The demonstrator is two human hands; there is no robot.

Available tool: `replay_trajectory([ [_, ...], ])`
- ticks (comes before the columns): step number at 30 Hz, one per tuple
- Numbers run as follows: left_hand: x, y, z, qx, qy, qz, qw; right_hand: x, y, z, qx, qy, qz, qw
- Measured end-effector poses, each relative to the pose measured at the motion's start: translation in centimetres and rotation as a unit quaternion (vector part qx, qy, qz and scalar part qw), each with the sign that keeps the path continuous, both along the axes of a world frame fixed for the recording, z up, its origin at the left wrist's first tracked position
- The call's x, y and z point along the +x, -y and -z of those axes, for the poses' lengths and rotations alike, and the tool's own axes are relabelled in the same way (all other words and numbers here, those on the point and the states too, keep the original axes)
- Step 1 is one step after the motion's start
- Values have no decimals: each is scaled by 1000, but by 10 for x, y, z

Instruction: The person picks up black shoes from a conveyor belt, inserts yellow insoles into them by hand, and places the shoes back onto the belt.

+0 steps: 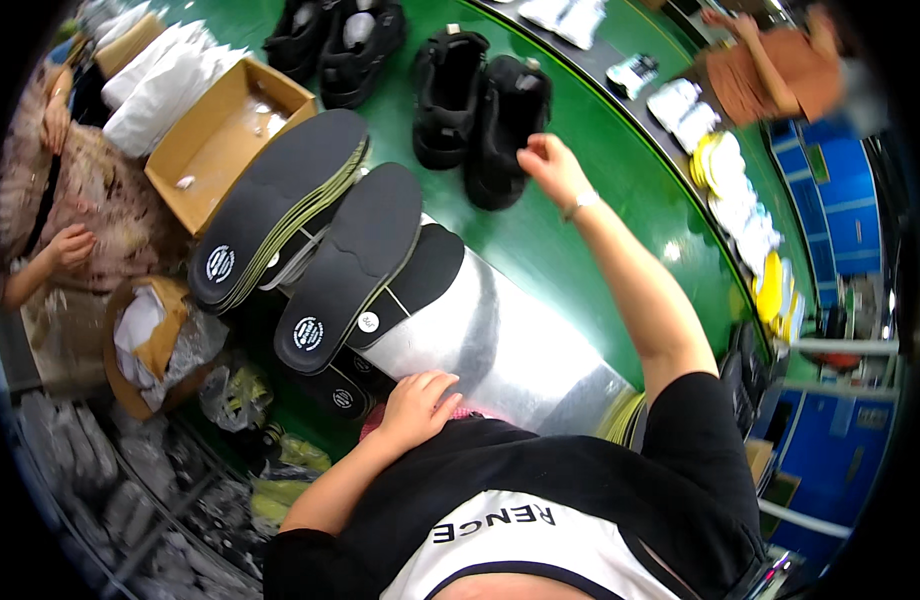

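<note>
My left hand (417,408) lies with its fingers stretched out at the near edge of a shiny metal sheet (500,340), close to my body. My right hand (557,172) is raised over the green table with curled fingers. Its fingertips are beside the right shoe of a black pair (508,130); whether they touch it I cannot tell. I see nothing held in it. The other shoe (448,95) stands just to the left. Black insoles (350,265) overlap the sheet's left end, beside a thick stack of insoles (285,205) with yellow-green edges.
An open cardboard box (220,150) stands at the far left, near another person's hand (70,245). Another black pair (360,50) is at the back. Beyond the table's curved right edge, a line (670,110) carries white and yellow shoes. Bagged items (90,450) fill a rack at lower left.
</note>
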State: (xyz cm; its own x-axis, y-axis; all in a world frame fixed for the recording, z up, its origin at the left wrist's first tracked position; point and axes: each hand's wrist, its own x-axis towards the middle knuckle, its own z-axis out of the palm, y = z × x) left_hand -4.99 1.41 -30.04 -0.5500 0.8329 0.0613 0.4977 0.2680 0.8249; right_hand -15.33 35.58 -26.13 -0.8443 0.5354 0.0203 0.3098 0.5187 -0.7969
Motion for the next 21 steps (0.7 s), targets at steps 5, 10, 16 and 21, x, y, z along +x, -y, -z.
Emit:
replay_trajectory([
  [5,3,-25,0,-35,-40,103,993,204,40,11,-141,101,114,978],
  [10,16,-41,3,-111,96,165,975,328,119,33,-328,142,215,909],
  [16,26,-97,-59,-31,256,181,949,368,154,-17,-276,8,201,940],
  [21,50,-162,-176,171,169,235,942,430,156,-93,-170,-153,285,931],
])
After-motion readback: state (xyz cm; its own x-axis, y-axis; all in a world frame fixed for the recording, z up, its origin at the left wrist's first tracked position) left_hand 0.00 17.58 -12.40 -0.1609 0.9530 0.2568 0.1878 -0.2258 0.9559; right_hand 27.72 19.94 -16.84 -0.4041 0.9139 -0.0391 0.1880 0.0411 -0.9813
